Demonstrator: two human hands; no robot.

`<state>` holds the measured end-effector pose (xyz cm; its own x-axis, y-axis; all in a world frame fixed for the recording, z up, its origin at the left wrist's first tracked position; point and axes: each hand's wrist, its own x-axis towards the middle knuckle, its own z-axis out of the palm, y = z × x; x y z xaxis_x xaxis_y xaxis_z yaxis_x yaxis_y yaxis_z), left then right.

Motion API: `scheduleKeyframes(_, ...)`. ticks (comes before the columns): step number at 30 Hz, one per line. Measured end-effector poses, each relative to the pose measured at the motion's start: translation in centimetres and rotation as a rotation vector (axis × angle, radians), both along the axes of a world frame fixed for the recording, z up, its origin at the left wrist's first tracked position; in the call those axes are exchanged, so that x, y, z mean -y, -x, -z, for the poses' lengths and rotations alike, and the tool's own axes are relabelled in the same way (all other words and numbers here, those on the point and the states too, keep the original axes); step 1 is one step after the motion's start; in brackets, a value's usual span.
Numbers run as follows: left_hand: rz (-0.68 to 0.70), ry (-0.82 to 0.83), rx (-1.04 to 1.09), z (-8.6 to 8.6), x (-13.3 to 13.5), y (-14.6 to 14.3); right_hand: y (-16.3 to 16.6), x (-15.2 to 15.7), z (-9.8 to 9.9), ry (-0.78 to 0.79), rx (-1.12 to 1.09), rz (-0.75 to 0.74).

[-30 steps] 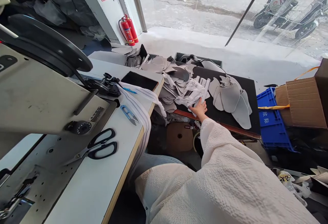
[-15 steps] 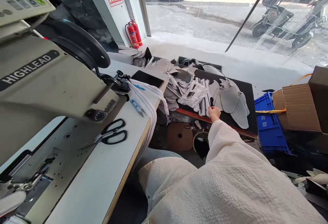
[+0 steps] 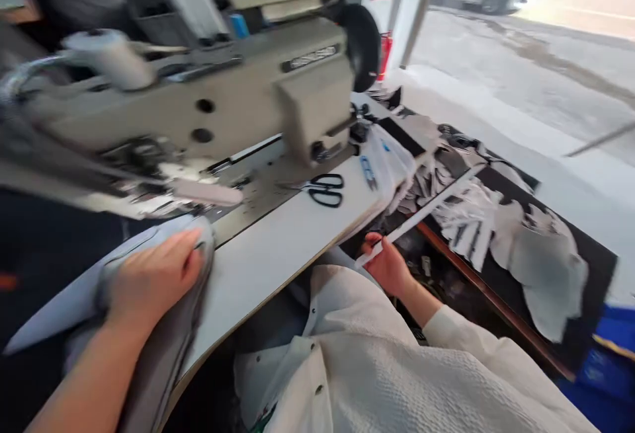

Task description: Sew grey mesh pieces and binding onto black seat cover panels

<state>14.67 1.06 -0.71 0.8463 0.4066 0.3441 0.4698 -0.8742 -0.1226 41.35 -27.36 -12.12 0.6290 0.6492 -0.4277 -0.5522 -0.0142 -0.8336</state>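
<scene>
My right hand (image 3: 389, 266) is closed on one end of a long, narrow white strip (image 3: 431, 207), which slants up and away over the side table. My left hand (image 3: 153, 277) rests on a grey fabric piece (image 3: 173, 347) at the left end of the sewing machine (image 3: 238, 96), its fingers bent over the material near the needle area. Motion blurs this hand, and part of its fingers is turned from view. Black-handled scissors (image 3: 325, 190) lie on the machine's white table (image 3: 262, 228), with blue thread snips (image 3: 368, 172) to their right.
Grey cut pieces (image 3: 538, 254) and more white strips (image 3: 469, 228) are piled on the dark side table (image 3: 590, 287) at the right. A blue crate (image 3: 608, 360) stands past its near corner. A thread cone (image 3: 109, 56) sits up by the machine.
The view has swung left towards the machine. My right hand has come back from the side table with a white strip. My left hand and the grey fabric are now in view.
</scene>
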Motion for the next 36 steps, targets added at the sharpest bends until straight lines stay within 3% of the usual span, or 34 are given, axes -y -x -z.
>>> scheduleKeyframes(1,-0.046,-0.095,-0.067,0.2,0.1,0.9,3.5,-1.9,-0.7,-0.092,-0.064,-0.182)
scheduleKeyframes(2,-0.042,-0.139,-0.112,0.3,0.2,1.5,6.9,-3.5,-1.4,-0.244,-0.202,-0.483)
scheduleKeyframes(5,-0.029,-0.1,-0.208,0.3,0.3,2.6,15.0,-6.8,-3.1,-0.424,-0.547,-1.243)
scheduleKeyframes(6,-0.029,-0.071,-0.226,0.3,0.3,2.9,17.0,-7.6,-3.4,-0.425,-0.62,-1.408)
scheduleKeyframes(8,-0.016,-0.031,-0.24,0.5,0.7,3.4,19.8,-8.9,-3.7,-0.413,-0.71,-1.576)
scheduleKeyframes(11,0.015,-0.023,-0.228,1.0,1.3,3.7,21.7,-10.0,-3.5,-0.416,-0.76,-1.601)
scheduleKeyframes(15,-0.044,-0.03,-0.182,1.4,1.5,3.4,21.8,-11.0,-3.8,-0.42,-0.781,-1.612)
scheduleKeyframes(21,-0.008,-0.073,-0.178,0.8,0.5,3.1,23.4,-11.7,-6.1,-0.482,-0.784,-1.674)
scheduleKeyframes(23,0.017,-0.039,-0.178,0.4,0.1,3.5,23.0,-12.1,-7.0,-0.584,-0.489,-1.654)
scheduleKeyframes(26,0.066,0.02,-0.149,0.1,-0.6,4.5,19.6,-14.0,-8.1,-0.737,0.347,-1.588)
scheduleKeyframes(29,0.14,-0.011,-0.124,0.4,-1.7,5.4,14.3,-17.8,-8.0,-0.562,1.114,-1.309)
scheduleKeyframes(32,0.178,-0.062,-0.145,0.8,-2.8,5.8,10.6,-21.6,-6.8,-0.372,1.563,-1.083)
scheduleKeyframes(36,0.094,0.121,-0.156,0.1,-3.0,5.3,9.6,-23.6,-5.8,-0.365,1.89,-1.029)
